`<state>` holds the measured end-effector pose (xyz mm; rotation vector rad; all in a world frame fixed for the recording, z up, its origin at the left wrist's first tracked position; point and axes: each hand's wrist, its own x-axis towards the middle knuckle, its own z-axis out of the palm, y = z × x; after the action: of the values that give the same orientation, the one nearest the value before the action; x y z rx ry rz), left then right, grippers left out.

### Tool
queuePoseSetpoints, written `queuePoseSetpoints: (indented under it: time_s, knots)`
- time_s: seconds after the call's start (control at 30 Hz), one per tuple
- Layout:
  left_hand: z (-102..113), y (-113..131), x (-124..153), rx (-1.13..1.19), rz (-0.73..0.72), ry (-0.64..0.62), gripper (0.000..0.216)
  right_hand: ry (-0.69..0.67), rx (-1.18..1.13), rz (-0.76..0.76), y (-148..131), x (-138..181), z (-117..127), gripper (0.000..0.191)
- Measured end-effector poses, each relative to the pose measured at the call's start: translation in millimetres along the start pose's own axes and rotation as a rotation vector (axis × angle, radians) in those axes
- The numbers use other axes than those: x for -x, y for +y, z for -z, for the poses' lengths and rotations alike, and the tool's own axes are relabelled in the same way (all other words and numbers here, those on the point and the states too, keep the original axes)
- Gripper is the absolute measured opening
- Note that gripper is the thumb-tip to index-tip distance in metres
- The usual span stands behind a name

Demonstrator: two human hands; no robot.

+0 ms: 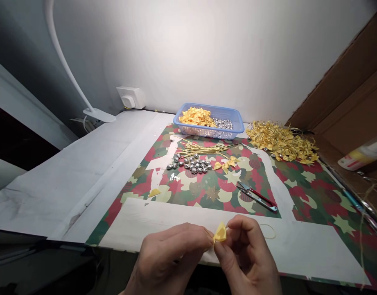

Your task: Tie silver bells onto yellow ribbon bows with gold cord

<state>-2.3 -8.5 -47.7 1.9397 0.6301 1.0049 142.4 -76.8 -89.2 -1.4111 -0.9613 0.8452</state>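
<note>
At the table's near edge my left hand point(170, 256) and my right hand point(246, 256) meet, both pinched on a small yellow ribbon bow point(220, 233). A thin gold cord loop point(268, 231) lies on the white strip just right of my right hand. Farther back on the patterned mat point(311, 192) lie several silver bells point(191, 164), a bundle of gold cords point(203, 149), a few loose yellow bows point(226, 164) and red-handled thread snips point(257, 196).
A blue basket point(209, 129) with yellow bows and silver bells stands at the back. A heap of finished gold-corded bows point(280, 141) lies to its right. A white lamp arm point(68, 69), a wall socket point(130, 97), a glue bottle point(363, 153) and a brown board point(344, 82) edge the workspace.
</note>
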Motion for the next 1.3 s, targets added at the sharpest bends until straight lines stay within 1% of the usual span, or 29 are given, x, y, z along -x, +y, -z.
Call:
queuePoseSetpoints:
  time_s: [0.03, 0.1, 0.13, 0.2, 0.23, 0.3, 0.37, 0.43, 0.53, 0.57, 0.6, 0.63, 0.73, 0.77, 0.83, 0.9, 0.97, 1.03, 1.07, 1.17, 1.23, 1.3]
  knots:
    - [0, -1, 0, -0.005, 0.01, -0.003, 0.034, -0.024, -0.006, 0.018, 1, -3, 3, 0.027]
    - [1, -3, -1, -0.027, -0.004, -0.004, 0.033, -0.047, 0.079, 0.132, -2, -13, 13, 0.032]
    - [2, -5, -1, -0.049, -0.024, 0.001, 0.034, -0.044, 0.154, 0.212, -5, -18, 18, 0.027]
    - [2, -8, -1, -0.109, -0.091, 0.013, 0.035, -0.055, 0.29, 0.347, -13, -29, 28, 0.012]
    - [2, -9, 0, -0.145, -0.125, 0.012, 0.035, -0.087, 0.33, 0.389, -17, -34, 31, 0.011]
    - [1, -11, 0, -0.203, -0.16, 0.0, 0.032, -0.198, 0.393, 0.436, -24, -41, 34, 0.015]
    - [-1, -12, 2, -0.241, -0.146, -0.006, 0.03, -0.304, 0.478, 0.485, -28, -45, 33, 0.016]
    - [-2, -14, 3, -0.277, -0.114, 0.014, 0.028, -0.388, 0.57, 0.553, -30, -48, 31, 0.016]
    - [-4, -16, 2, -0.348, -0.123, 0.058, 0.024, -0.473, 0.67, 0.629, -34, -54, 30, 0.016]
    - [-4, -17, 2, -0.366, -0.134, 0.067, 0.024, -0.501, 0.686, 0.626, -36, -57, 30, 0.016]
    - [-4, -16, 1, -0.38, -0.142, 0.068, 0.023, -0.527, 0.695, 0.592, -39, -60, 31, 0.017]
    - [-4, -16, 1, -0.39, -0.145, 0.067, 0.023, -0.562, 0.696, 0.529, -43, -63, 32, 0.017]
    - [-5, -14, 0, -0.396, -0.144, 0.038, 0.021, -0.729, 0.662, 0.295, -54, -72, 36, 0.014]
    - [-5, -14, 0, -0.395, -0.144, 0.031, 0.02, -0.779, 0.655, 0.248, -58, -74, 37, 0.015]
    - [-6, -14, 0, -0.389, -0.151, 0.035, 0.021, -0.837, 0.649, 0.248, -63, -76, 38, 0.018]
    - [-9, -16, 0, -0.379, -0.168, 0.057, 0.023, -0.815, 0.611, 0.306, -64, -76, 36, 0.021]
    - [-11, -20, -1, -0.365, -0.193, 0.062, 0.023, -0.742, 0.466, 0.304, -62, -76, 29, 0.018]
    - [-12, -23, -3, -0.357, -0.203, 0.061, 0.021, -0.647, 0.293, 0.23, -57, -79, 21, 0.015]
    - [-11, -24, -4, -0.356, -0.195, 0.065, 0.022, -0.6, 0.23, 0.181, -54, -82, 17, 0.017]
    - [-7, -27, -6, -0.354, -0.135, 0.068, 0.027, -0.497, 0.161, 0.068, -46, -95, 10, 0.026]
    - [-2, -28, -7, -0.352, -0.103, 0.065, 0.028, -0.487, 0.148, 0.007, -43, -102, 10, 0.031]
    - [2, -28, -8, -0.364, -0.076, 0.088, 0.026, -0.53, 0.165, -0.028, -43, -105, 12, 0.035]
